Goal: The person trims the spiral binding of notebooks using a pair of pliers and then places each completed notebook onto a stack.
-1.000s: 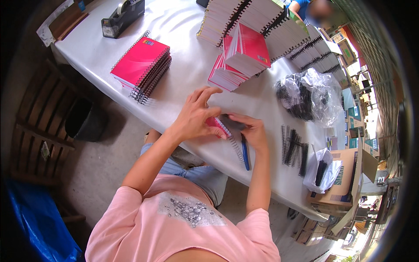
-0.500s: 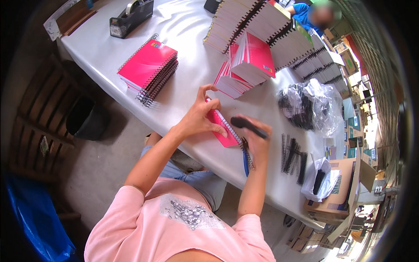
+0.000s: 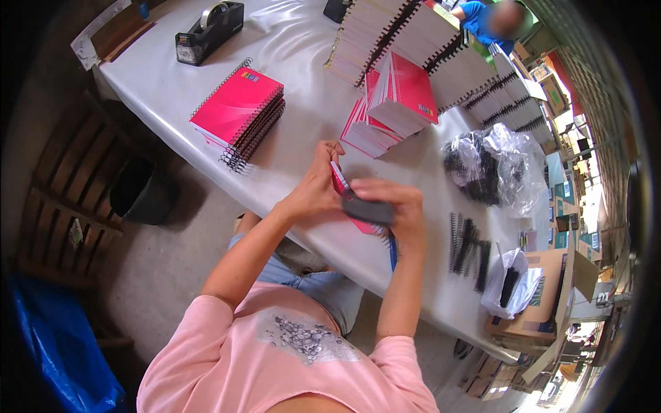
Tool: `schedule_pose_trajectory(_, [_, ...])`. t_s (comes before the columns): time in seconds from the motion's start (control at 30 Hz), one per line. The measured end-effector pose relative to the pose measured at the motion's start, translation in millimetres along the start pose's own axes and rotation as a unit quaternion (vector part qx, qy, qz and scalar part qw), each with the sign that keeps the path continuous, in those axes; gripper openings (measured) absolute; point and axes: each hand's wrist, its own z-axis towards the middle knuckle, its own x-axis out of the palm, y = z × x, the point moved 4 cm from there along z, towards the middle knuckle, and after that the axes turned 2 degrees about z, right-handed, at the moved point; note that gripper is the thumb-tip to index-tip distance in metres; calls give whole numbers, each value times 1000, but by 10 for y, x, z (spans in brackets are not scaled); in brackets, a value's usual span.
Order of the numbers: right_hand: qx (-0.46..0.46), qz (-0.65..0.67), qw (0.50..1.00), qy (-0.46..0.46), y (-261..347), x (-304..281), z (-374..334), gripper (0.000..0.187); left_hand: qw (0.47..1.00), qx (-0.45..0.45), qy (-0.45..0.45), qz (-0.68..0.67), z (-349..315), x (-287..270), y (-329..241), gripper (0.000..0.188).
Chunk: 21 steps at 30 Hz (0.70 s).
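My left hand (image 3: 319, 187) grips a small pink notebook (image 3: 362, 225) on edge at the near side of the table, its fingers closed round the upper part. My right hand (image 3: 399, 206), blurred by motion, holds a dark, flat, paddle-shaped tool (image 3: 368, 210) across the notebook's spine. What kind of tool it is I cannot make out. A black spiral coil (image 3: 380, 233) shows at the notebook's lower end. Beside my right wrist lies a blue, pen-like thing (image 3: 393, 253), partly hidden by the forearm.
Spiral-bound pink notebooks (image 3: 237, 107) are stacked at left, near a tape dispenser (image 3: 210, 31). Unbound pink booklets (image 3: 403, 89) stand ahead, before rows of bound books (image 3: 385, 41). Loose black coils (image 3: 468, 251), a plastic bag (image 3: 509, 168) and a carton (image 3: 544, 289) lie right. Another person (image 3: 482, 24) is far right.
My right hand and the dark tool have moved left and slightly down, onto the notebook's spine. My left hand has closed in more tightly round the notebook.
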Motion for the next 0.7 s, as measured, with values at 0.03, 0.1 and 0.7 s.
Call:
schedule_pose_trajectory(0.03, [93, -142, 986, -3, -85, -3, 42, 43, 1000, -21, 11, -13, 5, 4, -1, 99])
schedule_pose_trajectory(0.1, [144, -101, 983, -53, -249, -154, 32, 42, 998, 48, -29, 33, 0, -25, -137, 103])
schedule_pose_trajectory(0.7, [277, -439, 820, -241, -211, -671, -1024, 45, 961, -140, -1, -238, -103, -98, -66, 30])
